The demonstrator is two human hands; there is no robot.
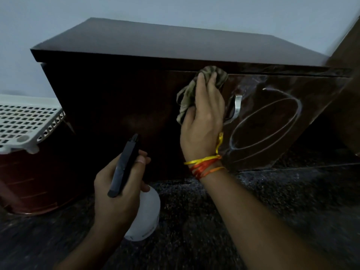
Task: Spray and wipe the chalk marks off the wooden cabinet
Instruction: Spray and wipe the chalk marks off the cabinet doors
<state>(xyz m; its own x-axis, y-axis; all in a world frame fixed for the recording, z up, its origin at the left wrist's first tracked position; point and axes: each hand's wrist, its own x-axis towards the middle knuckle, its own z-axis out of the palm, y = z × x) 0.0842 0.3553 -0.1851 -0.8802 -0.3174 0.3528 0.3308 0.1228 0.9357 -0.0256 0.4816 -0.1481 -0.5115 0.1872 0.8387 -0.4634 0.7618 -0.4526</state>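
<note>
Olive cloth (196, 88), dark-brown cabinet (120, 98)

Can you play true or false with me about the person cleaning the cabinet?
1. The right hand presses a cloth on the cabinet. True.
2. The left hand is empty. False: it grips a spray bottle.
3. All the chalk is gone. False: an oval loop still shows beside the handle.
4. Threads are tied round the right wrist. True.
5. The spray bottle stands on top of the cabinet. False: it is held low, in front of it.
</note>
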